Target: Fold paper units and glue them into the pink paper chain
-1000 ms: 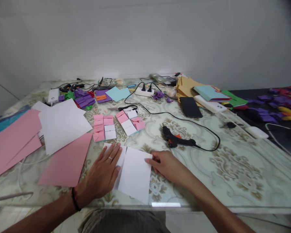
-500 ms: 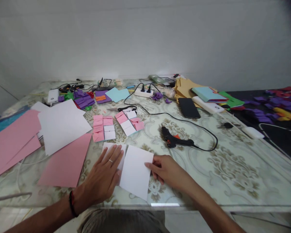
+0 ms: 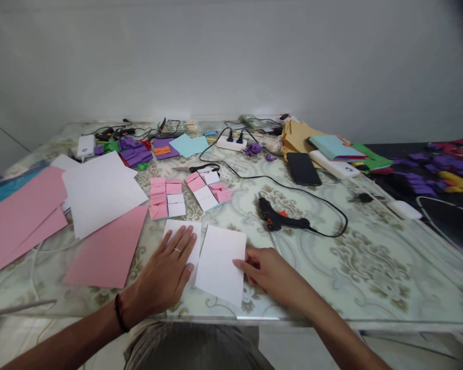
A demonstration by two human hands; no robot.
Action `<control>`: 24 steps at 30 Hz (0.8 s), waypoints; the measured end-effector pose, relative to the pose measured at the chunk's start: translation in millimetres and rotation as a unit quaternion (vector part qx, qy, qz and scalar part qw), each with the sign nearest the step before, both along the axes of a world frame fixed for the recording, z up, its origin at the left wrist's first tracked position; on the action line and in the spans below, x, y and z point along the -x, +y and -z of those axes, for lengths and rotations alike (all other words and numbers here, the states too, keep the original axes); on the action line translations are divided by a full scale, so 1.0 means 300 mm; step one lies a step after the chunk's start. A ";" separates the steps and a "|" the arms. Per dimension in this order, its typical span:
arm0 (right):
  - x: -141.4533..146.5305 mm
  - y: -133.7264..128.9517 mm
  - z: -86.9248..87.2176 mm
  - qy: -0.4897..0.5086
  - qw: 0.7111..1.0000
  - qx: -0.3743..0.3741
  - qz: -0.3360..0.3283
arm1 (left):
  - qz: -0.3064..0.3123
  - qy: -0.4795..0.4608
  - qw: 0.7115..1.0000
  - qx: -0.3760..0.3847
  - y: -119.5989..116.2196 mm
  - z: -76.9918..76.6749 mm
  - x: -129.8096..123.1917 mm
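Head view: right white sheet (image 3: 219, 264) near front of table (image 3: 312, 270), its right edge pinched by right hand (image 3: 268, 270); left hand (image 3: 167, 272) flat, fingers extended, on left white sheet (image 3: 195, 252) alongside. Paper probably light, flexible, easily creased; best held at edges. Glue gun (image 3: 283, 220) beyond, to the right.

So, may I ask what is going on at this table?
A person's left hand lies flat on one white sheet. The right hand grips another white sheet by its right edge, thumb on top. Two folded pink-and-white pieces lie beyond the hands, with a black glue gun farther right.
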State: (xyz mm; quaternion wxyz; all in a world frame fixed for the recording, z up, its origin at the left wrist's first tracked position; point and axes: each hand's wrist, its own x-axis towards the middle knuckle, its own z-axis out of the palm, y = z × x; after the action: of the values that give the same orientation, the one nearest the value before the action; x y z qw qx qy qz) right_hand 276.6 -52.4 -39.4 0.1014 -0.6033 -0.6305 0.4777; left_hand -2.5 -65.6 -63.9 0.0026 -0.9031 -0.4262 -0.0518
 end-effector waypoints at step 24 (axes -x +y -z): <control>-0.007 -0.084 0.000 -0.021 0.999 -0.015 -0.026 | 0.019 -0.016 0.999 0.040 -0.005 -0.022 0.008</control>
State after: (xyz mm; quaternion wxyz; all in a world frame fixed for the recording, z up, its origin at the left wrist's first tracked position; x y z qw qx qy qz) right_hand 278.8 -77.4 -39.5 0.0847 -0.5946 -0.6554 0.4579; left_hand -5.0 -67.0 -57.2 -0.0414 -0.9096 -0.4106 -0.0490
